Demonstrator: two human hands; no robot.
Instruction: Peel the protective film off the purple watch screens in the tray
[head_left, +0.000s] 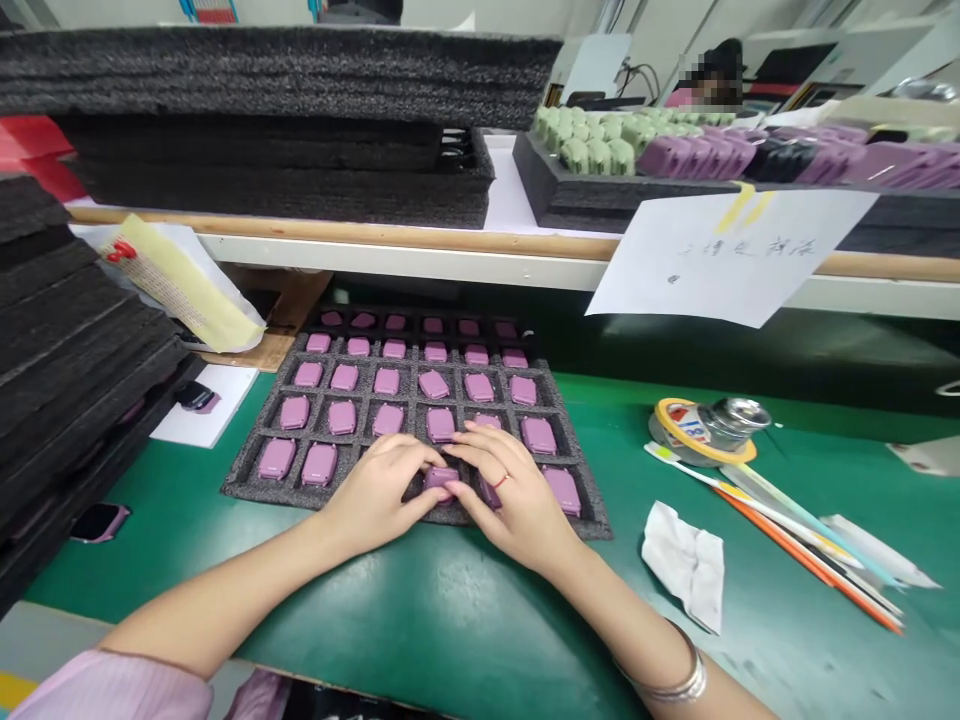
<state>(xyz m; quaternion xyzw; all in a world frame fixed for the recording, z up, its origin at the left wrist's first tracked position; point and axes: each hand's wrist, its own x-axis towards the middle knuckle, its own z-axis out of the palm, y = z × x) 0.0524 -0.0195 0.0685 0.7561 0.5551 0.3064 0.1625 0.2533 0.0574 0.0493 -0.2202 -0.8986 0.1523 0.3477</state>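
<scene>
A dark foam tray (247,470) lies on the green table (450,620), its pockets filled with several small purple cases. Both my hands rest on the tray's near row. My left hand (375,490) and my right hand (510,490) meet over one purple case (440,478), and the fingertips of both pinch it from either side. A ring shows on a finger of my right hand and a bracelet on that wrist.
Stacks of black foam sheets (67,340) stand at the left and on the shelf (285,110) above. A shelf tray (570,190) holds green and purple cases. A tape roll (686,425), toothbrush and sticks (810,530), a crumpled wipe (686,560) lie right. A person sits far back.
</scene>
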